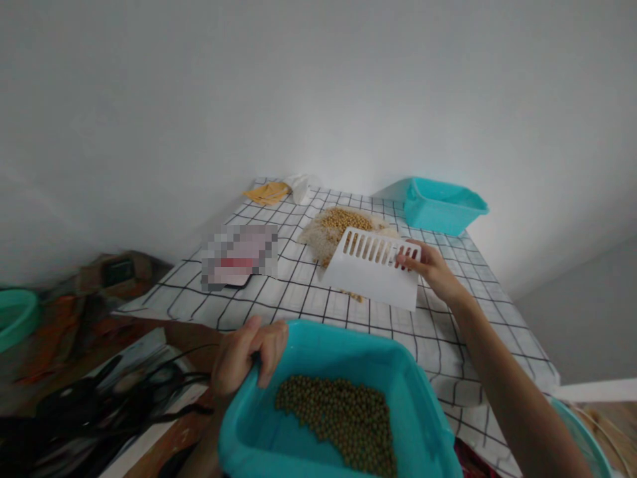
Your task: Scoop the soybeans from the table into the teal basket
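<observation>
My left hand (pixel 247 355) is closed over the far left rim of a turquoise plastic basin (pixel 423 425) close to me, which holds a heap of green peas (pixel 343 418). My right hand (pixel 432 269) grips the right edge of a white slotted plastic scoop (pixel 373 275), held tilted above the table. Behind the scoop lies a pile of yellow soybeans (pixel 343 222) on a clear plastic sheet on the checked tablecloth (pixel 298 285).
A second turquoise basin (pixel 440 206) stands at the table's far right corner. A flat device (pixel 239 257) lies left of the beans. A yellow bag (pixel 269 192) and a white object (pixel 300 188) lie at the far edge. Dark cables (pixel 114 392) are tangled at lower left.
</observation>
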Available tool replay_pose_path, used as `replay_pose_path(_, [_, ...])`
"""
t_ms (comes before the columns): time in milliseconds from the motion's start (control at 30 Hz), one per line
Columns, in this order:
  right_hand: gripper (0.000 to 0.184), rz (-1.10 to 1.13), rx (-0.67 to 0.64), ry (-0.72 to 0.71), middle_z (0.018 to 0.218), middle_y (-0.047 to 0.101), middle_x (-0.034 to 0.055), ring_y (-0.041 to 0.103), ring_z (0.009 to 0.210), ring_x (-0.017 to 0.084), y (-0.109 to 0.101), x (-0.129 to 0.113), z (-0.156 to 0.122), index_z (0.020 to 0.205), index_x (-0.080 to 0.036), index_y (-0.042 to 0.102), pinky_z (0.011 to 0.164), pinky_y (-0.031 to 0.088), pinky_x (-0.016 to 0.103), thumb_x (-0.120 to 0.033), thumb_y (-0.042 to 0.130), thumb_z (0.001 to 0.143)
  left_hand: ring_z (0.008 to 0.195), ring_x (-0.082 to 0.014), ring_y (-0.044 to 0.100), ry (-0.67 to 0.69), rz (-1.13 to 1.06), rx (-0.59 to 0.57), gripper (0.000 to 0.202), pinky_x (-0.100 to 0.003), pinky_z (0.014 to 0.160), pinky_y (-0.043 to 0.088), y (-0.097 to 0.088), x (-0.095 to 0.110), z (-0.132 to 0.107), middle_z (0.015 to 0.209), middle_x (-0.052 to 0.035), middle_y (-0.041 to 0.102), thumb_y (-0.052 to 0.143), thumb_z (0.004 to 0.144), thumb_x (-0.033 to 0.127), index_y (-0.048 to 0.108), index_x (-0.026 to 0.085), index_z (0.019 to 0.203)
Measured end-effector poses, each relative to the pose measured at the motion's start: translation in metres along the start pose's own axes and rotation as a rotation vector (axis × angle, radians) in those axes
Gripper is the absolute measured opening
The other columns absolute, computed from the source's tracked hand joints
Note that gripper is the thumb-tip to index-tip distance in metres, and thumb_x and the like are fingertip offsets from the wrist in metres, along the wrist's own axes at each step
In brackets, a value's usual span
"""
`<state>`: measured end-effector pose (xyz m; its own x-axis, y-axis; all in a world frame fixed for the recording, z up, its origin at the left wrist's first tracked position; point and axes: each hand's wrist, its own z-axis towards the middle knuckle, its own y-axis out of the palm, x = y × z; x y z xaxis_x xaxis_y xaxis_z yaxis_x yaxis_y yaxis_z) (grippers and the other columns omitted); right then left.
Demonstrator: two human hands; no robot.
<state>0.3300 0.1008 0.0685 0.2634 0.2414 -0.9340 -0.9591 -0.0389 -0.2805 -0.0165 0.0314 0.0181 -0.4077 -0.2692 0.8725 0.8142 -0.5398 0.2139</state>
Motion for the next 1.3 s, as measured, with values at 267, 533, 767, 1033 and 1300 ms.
replay_pose_path(267, [0.029, -0.001, -0.018, 0.009, 0.075, 0.06, 0.0003, 0.054, 0.067, 0.015, 0.0018, -0.0046, -0.0024, 0.083, -0.02, 0.061, 0.06, 0.041, 0.028, -0.044, 0.076, 0.081, 0.043, -0.0157, 0.041, -0.017, 0.023, -0.027, 0.07, -0.038, 0.062, 0.036, -0.0023, 0.0021, 0.0007, 0.041, 0.0002, 0.051, 0.017, 0.108, 0.034, 0.05, 0.021, 0.048])
replay_pose_path(533, [0.029, -0.018, -0.061, 0.018, 0.072, 0.056, -0.0007, 0.051, 0.066, 0.015, 0.0012, -0.0048, -0.0033, 0.08, -0.02, 0.059, 0.059, 0.038, 0.028, -0.044, 0.075, 0.082, 0.043, -0.0166, 0.042, -0.015, 0.029, -0.016, 0.07, -0.038, 0.064, 0.037, -0.0015, 0.0003, -0.0003, 0.041, 0.0003, 0.05, 0.016, 0.108, 0.033, 0.051, 0.021, 0.048])
replay_pose_path(767, [0.032, -0.016, -0.073, 0.048, 0.071, 0.055, -0.0013, 0.05, 0.064, 0.014, 0.0014, -0.0052, -0.0038, 0.081, -0.02, 0.059, 0.057, 0.037, 0.028, -0.046, 0.076, 0.08, 0.041, -0.0168, 0.042, -0.009, 0.034, -0.009, 0.071, -0.038, 0.061, 0.037, -0.0018, -0.0002, -0.0002, 0.039, -0.0007, 0.051, 0.018, 0.108, 0.034, 0.051, 0.021, 0.047])
replay_pose_path(1033, [0.03, -0.038, -0.097, 0.034, 0.072, 0.057, -0.0006, 0.052, 0.065, 0.015, 0.0, -0.0037, -0.0047, 0.082, -0.02, 0.059, 0.058, 0.039, 0.027, -0.046, 0.074, 0.082, 0.039, -0.0153, 0.041, 0.001, 0.045, 0.041, 0.072, -0.037, 0.059, 0.037, 0.0036, 0.0032, 0.0016, 0.037, -0.0013, 0.049, 0.02, 0.108, 0.034, 0.049, 0.02, 0.044])
replay_pose_path(1300, [0.027, -0.002, -0.122, 0.047, 0.073, 0.059, -0.0013, 0.053, 0.066, 0.014, 0.0036, -0.003, -0.0037, 0.085, -0.019, 0.061, 0.059, 0.04, 0.026, -0.043, 0.075, 0.082, 0.039, -0.0156, 0.041, -0.01, 0.063, 0.029, 0.072, -0.037, 0.057, 0.036, 0.0029, 0.004, 0.0021, 0.037, -0.0014, 0.049, 0.021, 0.108, 0.035, 0.048, 0.02, 0.043])
